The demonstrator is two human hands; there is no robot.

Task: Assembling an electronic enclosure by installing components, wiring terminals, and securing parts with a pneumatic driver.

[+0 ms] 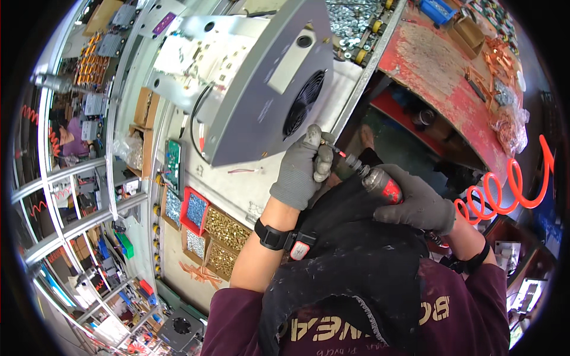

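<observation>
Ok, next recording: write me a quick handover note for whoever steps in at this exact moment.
Left hand: gloved, pinching the tip of the pneumatic screwdriver at the lower edge of the grey fan housing.
Right hand: gloved, gripping the driver's body; its orange coiled hose trails right.
Screw trays sit left of the arms.
Fasteners already driven: cannot tell.
Left: this fastening point looks unfinished.

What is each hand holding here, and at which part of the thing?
The right hand grips the pneumatic screwdriver around its body. The left hand pinches the tool's front end near the bit with its fingers.
</observation>
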